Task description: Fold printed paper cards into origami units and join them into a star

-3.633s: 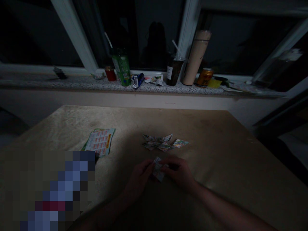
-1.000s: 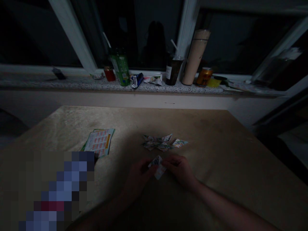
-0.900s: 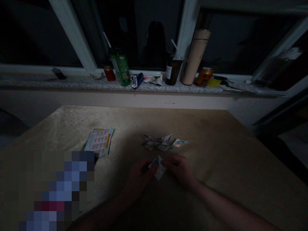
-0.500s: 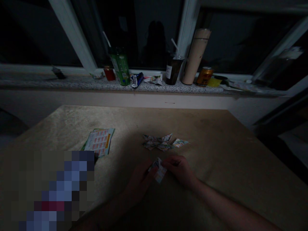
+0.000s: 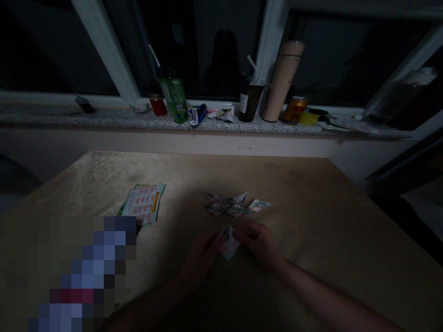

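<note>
Between my hands is a small printed piece of paper [image 5: 230,249], partly folded, with one corner pointing away from me and one toward me. My left hand [image 5: 203,251] pinches its left edge with the thumb on top. On the right side, my right hand [image 5: 258,240] grips the paper between thumb and curled fingers. Just beyond it lie several folded paper pieces grouped together [image 5: 226,207], and a single folded paper piece [image 5: 259,205] at their right end. A stack of printed paper sheets [image 5: 142,203] lies farther left on the table.
The brown table [image 5: 304,193] stands against the wall below a granite windowsill [image 5: 214,126]. Along the sill are a green cup [image 5: 175,99], a dark cup with a straw [image 5: 249,103], a pink flask [image 5: 282,83] and an orange can [image 5: 295,110]. A blurred-out patch [image 5: 79,272] covers the lower left.
My left thumb has shifted from the paper's middle toward its left edge, baring more of the folded top. My right hand stays nearly in place. The other papers have not moved.
</note>
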`<action>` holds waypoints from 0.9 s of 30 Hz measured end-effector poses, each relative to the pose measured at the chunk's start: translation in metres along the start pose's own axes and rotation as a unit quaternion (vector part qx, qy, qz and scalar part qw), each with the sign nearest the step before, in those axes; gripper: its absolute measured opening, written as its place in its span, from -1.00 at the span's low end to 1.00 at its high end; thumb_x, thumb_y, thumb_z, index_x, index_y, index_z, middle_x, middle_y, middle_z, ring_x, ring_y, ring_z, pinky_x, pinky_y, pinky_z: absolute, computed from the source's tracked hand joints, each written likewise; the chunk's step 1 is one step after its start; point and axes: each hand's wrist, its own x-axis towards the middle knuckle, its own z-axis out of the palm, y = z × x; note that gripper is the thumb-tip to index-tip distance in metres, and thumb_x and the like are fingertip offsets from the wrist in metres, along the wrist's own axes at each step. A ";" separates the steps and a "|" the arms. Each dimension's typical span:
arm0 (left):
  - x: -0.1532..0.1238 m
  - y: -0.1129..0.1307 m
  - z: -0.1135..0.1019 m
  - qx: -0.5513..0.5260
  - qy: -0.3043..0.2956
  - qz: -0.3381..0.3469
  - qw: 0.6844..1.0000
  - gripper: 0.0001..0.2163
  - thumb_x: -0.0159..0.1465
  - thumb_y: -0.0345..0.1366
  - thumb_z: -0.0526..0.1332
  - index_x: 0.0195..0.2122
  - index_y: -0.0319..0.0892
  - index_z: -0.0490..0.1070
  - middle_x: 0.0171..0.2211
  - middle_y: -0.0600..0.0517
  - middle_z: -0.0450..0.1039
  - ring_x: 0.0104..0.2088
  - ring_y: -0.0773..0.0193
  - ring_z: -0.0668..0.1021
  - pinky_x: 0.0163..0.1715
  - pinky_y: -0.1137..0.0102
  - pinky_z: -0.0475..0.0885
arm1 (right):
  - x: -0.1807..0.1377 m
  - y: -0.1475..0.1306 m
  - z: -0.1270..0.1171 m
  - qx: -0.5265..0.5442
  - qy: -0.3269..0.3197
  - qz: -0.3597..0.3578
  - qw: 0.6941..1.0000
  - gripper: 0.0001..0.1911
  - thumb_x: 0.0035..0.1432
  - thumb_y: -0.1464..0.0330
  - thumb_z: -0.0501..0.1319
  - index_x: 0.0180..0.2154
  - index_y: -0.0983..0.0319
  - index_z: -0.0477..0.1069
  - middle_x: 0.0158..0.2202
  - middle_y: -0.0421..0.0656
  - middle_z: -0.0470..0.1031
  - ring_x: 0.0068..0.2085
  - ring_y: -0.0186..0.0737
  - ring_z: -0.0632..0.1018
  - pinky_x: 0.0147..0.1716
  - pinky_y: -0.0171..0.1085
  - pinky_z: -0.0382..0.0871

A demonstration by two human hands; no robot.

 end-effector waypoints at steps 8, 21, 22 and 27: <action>-0.003 -0.001 -0.001 0.020 0.016 0.008 1.000 -0.68 0.25 -0.09 -0.01 -0.42 -0.16 0.43 -0.44 0.04 0.46 -0.38 0.20 0.46 -0.33 0.39 0.36 | 0.000 0.000 0.001 0.021 -0.010 0.006 1.000 -0.75 -0.09 0.18 0.32 -0.53 0.24 0.44 -0.59 -0.24 0.43 -0.56 -0.36 0.39 -0.56 -0.37 0.22; -0.002 -0.004 0.000 0.010 0.047 -0.017 0.999 -0.70 0.21 -0.07 0.05 -0.40 -0.16 0.44 -0.38 0.02 0.47 -0.32 0.16 0.47 -0.29 0.37 0.36 | -0.002 0.000 0.002 0.010 0.008 0.000 1.000 -0.74 -0.07 0.18 0.32 -0.52 0.26 0.44 -0.58 -0.23 0.44 -0.54 -0.34 0.42 -0.56 -0.37 0.24; -0.002 -0.004 0.000 0.012 0.052 -0.019 0.998 -0.70 0.21 -0.06 0.05 -0.42 -0.15 0.43 -0.39 0.02 0.46 -0.32 0.16 0.46 -0.29 0.37 0.36 | -0.002 0.000 0.003 0.010 0.007 -0.003 1.000 -0.75 -0.07 0.19 0.32 -0.52 0.25 0.44 -0.58 -0.23 0.44 -0.54 -0.34 0.42 -0.56 -0.37 0.24; 0.000 -0.006 0.000 -0.009 0.014 -0.021 1.000 -0.68 0.20 -0.02 0.07 -0.51 -0.15 0.38 -0.50 0.07 0.40 -0.42 0.21 0.45 -0.38 0.40 0.35 | -0.002 0.002 0.002 0.008 0.022 -0.023 0.999 -0.79 -0.01 0.22 0.28 -0.49 0.24 0.45 -0.55 -0.22 0.45 -0.52 -0.33 0.43 -0.54 -0.37 0.25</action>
